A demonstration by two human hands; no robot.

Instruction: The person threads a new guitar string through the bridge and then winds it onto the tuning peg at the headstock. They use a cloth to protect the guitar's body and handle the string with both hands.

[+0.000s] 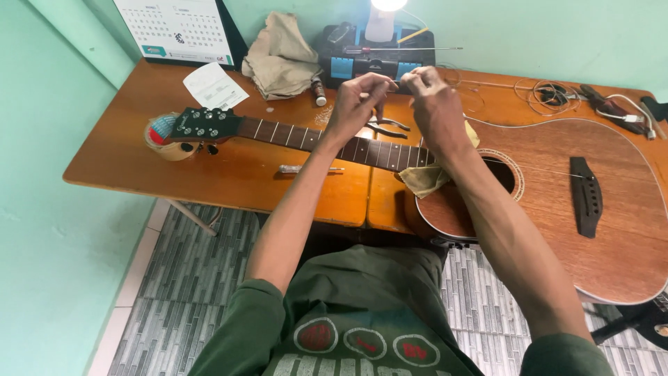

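both hands raised over the guitar neck (pixel 327 139), left hand (pixel 358 101) and right hand (pixel 431 101) each pinching an end of a thin guitar string (pixel 398 82) stretched left-right between fingertips, equally near, above pliers (pixel 384 125) on the wooden table (pixel 229 174).

Dark green short-sleeved shirt with pale and red oval print on the chest, bare forearms, no rings or watch visible

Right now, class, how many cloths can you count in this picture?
2. A crumpled beige cloth lies at the table's back beside the toolbox; a yellowish cloth lies on the guitar near the soundhole, partly hidden by the right forearm.
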